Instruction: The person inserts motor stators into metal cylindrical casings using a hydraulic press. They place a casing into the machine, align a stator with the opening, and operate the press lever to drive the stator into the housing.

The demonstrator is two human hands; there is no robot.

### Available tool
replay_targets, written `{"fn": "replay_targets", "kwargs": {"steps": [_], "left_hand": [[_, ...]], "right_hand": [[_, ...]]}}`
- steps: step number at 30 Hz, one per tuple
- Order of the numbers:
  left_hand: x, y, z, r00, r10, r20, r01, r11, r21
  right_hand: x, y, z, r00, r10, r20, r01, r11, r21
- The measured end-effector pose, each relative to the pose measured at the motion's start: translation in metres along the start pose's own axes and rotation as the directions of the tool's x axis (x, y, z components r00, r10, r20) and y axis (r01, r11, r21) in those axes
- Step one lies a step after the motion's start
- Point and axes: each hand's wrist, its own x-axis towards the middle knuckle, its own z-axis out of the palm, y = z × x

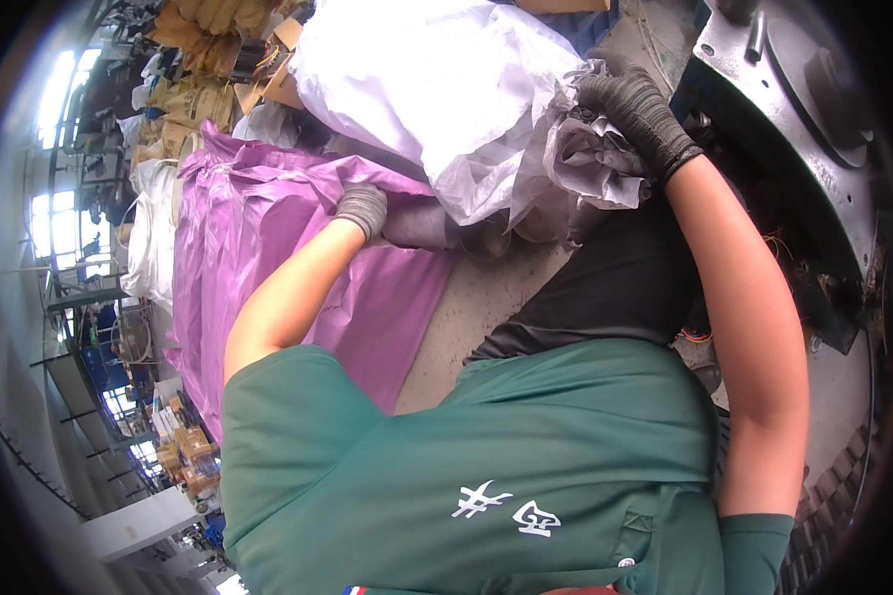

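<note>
My right hand [633, 107], in a grey knitted glove, is closed round the gathered, crumpled end of a large white plastic bag [417, 84]. The bag bulges out to the left of that hand, and its bunched part looks greyish. My left hand [361, 210], also gloved in grey, is at the upper edge of a purple plastic bag [258, 218]. It looks closed on the purple plastic, with the fingertips hidden. A dark grey rounded shape [419, 224] shows just right of the left hand; I cannot make out what it is.
Heavy metal machinery [764, 109] with a round part stands close by my right arm. Brown sacks [203, 99] and an open cardboard box [280, 64] lie beyond the bags. A white sack [152, 233] stands left of the purple bag. Concrete floor [466, 307] shows between the purple bag and my dark trousers.
</note>
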Motion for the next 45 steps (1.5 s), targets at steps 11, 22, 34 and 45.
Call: {"fn": "replay_targets", "kwargs": {"steps": [11, 22, 34, 45], "left_hand": [[-0.012, 0.090, -0.039, 0.528, 0.820, -0.220, -0.838, 0.545, 0.020], [-0.048, 0.032, -0.144, 0.970, 0.175, -0.166, -0.231, 0.472, -0.851], [-0.033, 0.112, -0.271, 0.821, -0.469, -0.325, -0.570, -0.653, -0.498], [0.007, 0.142, -0.275, 0.885, -0.451, -0.118, -0.461, -0.812, -0.357]], "right_hand": [[-0.007, -0.005, -0.017, 0.986, 0.108, 0.128, -0.136, 0.962, 0.238], [-0.004, 0.017, -0.048, 0.895, 0.090, 0.437, -0.306, 0.836, 0.455], [-0.034, -0.009, -0.070, 0.835, -0.133, 0.534, -0.473, 0.323, 0.820], [-0.034, 0.007, -0.089, 0.840, -0.202, 0.504, -0.370, 0.466, 0.804]]}}
